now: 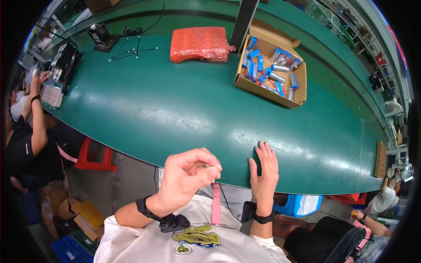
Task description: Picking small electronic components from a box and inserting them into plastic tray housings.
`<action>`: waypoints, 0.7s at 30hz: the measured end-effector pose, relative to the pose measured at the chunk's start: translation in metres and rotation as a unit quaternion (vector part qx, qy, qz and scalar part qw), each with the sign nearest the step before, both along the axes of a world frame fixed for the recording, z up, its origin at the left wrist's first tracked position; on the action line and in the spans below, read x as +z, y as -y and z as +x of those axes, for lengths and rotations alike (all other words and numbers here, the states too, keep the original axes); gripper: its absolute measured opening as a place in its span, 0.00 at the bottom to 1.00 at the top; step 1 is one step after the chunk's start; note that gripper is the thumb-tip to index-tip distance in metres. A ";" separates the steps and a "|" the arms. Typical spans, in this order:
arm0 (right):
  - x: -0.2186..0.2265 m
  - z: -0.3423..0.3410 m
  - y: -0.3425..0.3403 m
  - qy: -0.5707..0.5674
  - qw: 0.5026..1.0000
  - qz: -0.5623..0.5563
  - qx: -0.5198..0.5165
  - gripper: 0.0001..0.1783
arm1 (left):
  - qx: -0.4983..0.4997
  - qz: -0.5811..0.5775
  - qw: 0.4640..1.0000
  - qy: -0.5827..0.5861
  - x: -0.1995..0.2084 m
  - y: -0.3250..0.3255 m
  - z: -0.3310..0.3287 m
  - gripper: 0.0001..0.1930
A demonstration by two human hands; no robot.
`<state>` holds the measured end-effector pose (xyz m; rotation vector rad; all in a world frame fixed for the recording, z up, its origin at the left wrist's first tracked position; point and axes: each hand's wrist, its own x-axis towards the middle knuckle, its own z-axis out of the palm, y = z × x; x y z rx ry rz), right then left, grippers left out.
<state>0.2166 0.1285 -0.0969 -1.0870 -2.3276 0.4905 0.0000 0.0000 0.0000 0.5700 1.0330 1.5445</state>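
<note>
Two bare hands are held on the near side of the cardboard box [267, 95]. The left hand [185, 177], farther left than the box, is curled up, with thumb and pointing finger pressed together; whether something tiny is pinched cannot be told. The right hand [265, 173], nearly straight in front of the box, seems to be rested palm-down on the green table [175, 96], fingers stretched out, with nothing gripped. Blue and silver cylinders [277, 76] are heaped inside the box, and none is touched. Each looks small and hard, maybe a bit heavy, with slippery sides, and is best held round its middle. The thin red wires [287, 55] look bendy and tangled; they could be snapped if tugged. Left of the box, a red bubble-wrapped parcel [198, 44] is set down; it looks squashy outside and is best held by both sides.
</note>
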 end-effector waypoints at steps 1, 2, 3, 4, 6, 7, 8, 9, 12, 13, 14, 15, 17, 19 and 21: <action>0.000 0.000 0.001 0.002 1.000 0.006 -0.001 0.20 | 0.009 0.001 1.000 0.006 0.000 0.000 0.001 0.06; 0.000 0.000 0.001 0.005 1.000 0.012 -0.002 0.20 | 0.018 0.001 1.000 0.012 -0.001 0.000 0.002 0.05; 0.000 0.000 0.001 0.007 1.000 0.017 -0.002 0.20 | 0.029 0.000 0.999 0.018 -0.001 0.000 0.003 0.04; 0.001 -0.001 -0.001 0.009 1.000 0.012 0.005 0.20 | 0.035 -0.005 0.999 0.020 -0.002 -0.003 0.004 0.04; 0.002 -0.005 0.001 0.015 1.000 0.020 -0.001 0.20 | 0.057 0.013 0.998 0.004 -0.003 -0.004 0.003 0.04; 0.001 -0.005 0.001 0.019 0.999 0.026 -0.006 0.20 | 0.065 0.023 0.998 -0.004 -0.005 -0.005 0.002 0.04; 0.001 -0.005 0.001 0.021 1.000 0.015 0.007 0.20 | 0.077 0.012 0.997 -0.002 -0.006 -0.006 0.002 0.04; 0.001 -0.005 0.001 0.022 1.000 0.020 0.002 0.20 | 0.076 0.028 0.997 -0.006 -0.005 -0.006 0.001 0.05; -0.002 -0.005 0.001 0.020 1.000 0.022 0.003 0.19 | 0.080 0.054 0.995 -0.018 -0.008 -0.005 -0.001 0.05; -0.003 -0.005 0.001 0.019 1.000 0.025 0.001 0.19 | 0.074 0.055 0.996 -0.017 -0.009 -0.004 -0.002 0.05; -0.003 -0.005 0.002 0.018 0.999 0.028 -0.002 0.19 | 0.067 0.055 0.996 -0.016 -0.010 -0.002 -0.003 0.05; -0.003 -0.005 0.001 0.018 0.999 0.033 -0.007 0.19 | 0.058 0.058 0.997 -0.014 -0.011 -0.002 -0.003 0.05; -0.005 -0.005 0.001 0.018 0.999 0.032 -0.002 0.19 | 0.059 0.050 0.997 -0.022 -0.014 0.000 -0.006 0.05; -0.006 -0.006 0.002 0.019 0.999 0.038 -0.005 0.19 | 0.049 0.043 0.997 -0.034 -0.017 0.002 -0.009 0.06; -0.005 -0.006 0.003 0.022 0.999 0.035 -0.007 0.19 | 0.060 0.035 0.997 -0.022 -0.013 0.002 -0.009 0.03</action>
